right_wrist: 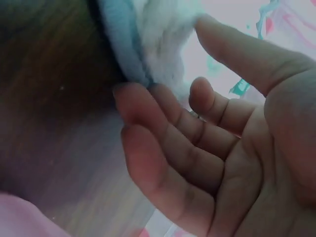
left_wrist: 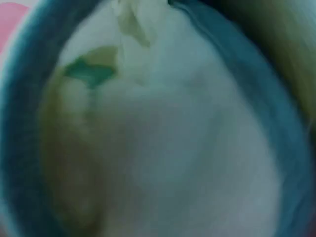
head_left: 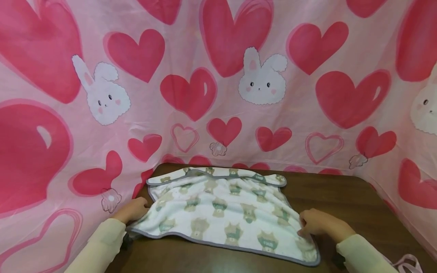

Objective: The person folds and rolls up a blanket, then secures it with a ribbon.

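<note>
A white blanket (head_left: pixel 211 208) with a bear print and grey edging lies rumpled on the brown table, its far edge folded over. At its left edge my left hand (head_left: pixel 136 209) holds the cloth; the fingertips are hidden. Close cloth (left_wrist: pixel 163 148) fills the left wrist view, gathered at the top between two bands of edging. My right hand (head_left: pixel 321 223) is at the blanket's right edge. In the right wrist view its fingers (right_wrist: pixel 173 153) are loosely bent and apart from the thumb, their tips by the edging (right_wrist: pixel 123 54).
The wooden table (head_left: pixel 327 193) extends right of the blanket and in front of it. Pink fabric (head_left: pixel 232 113) with hearts and rabbits hangs behind and on both sides. A pink strap (head_left: pixel 407 259) lies at the lower right.
</note>
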Tool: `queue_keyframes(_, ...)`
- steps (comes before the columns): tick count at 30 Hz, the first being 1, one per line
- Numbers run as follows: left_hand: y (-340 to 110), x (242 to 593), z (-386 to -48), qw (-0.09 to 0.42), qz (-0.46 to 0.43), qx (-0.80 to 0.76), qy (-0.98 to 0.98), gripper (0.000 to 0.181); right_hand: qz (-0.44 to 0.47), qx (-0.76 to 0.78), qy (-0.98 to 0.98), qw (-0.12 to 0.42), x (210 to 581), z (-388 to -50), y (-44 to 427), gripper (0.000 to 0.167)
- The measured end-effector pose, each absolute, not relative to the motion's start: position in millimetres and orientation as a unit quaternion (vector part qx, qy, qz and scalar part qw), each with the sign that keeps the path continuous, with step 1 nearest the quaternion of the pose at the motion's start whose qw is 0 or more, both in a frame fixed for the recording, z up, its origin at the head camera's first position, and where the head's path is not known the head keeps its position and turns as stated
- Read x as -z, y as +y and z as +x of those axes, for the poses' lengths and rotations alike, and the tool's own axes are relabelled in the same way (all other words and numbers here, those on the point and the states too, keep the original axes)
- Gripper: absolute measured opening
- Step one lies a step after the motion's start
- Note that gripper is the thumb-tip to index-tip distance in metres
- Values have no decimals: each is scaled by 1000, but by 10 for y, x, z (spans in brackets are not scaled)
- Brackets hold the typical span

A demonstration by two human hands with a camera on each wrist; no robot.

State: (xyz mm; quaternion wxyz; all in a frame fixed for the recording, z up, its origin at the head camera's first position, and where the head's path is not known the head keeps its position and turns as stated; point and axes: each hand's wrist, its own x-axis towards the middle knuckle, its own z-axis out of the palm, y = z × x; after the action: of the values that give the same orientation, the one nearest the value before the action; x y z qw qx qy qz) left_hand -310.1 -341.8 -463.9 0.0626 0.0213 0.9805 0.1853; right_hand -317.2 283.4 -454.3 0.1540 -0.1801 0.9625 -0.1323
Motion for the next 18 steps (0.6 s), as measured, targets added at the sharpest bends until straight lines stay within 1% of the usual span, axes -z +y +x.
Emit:
queue_keyframes(5,-3305,4666,-3133,82,35,-233,968,35,-153,153,952,215,4536,-3079,2883,37)
queue_keyframes(8,-3211,4677,-3128,106,38,-275,955,41,-128,169,947,241,4538,-3050,2897,38)
queue_keyframes(10,-3160,4680,-3129,123,38,-303,944,43,-121,176,946,246,4542,-3045,2895,39)
queue_keyframes(14,-3087,4681,-3144,154,67,-326,930,41,-120,182,945,245,4556,-3052,2887,39)
queue_keyframes(18,-2990,4647,-3128,155,74,-301,938,33,-150,174,950,213,4586,-3080,2889,40)
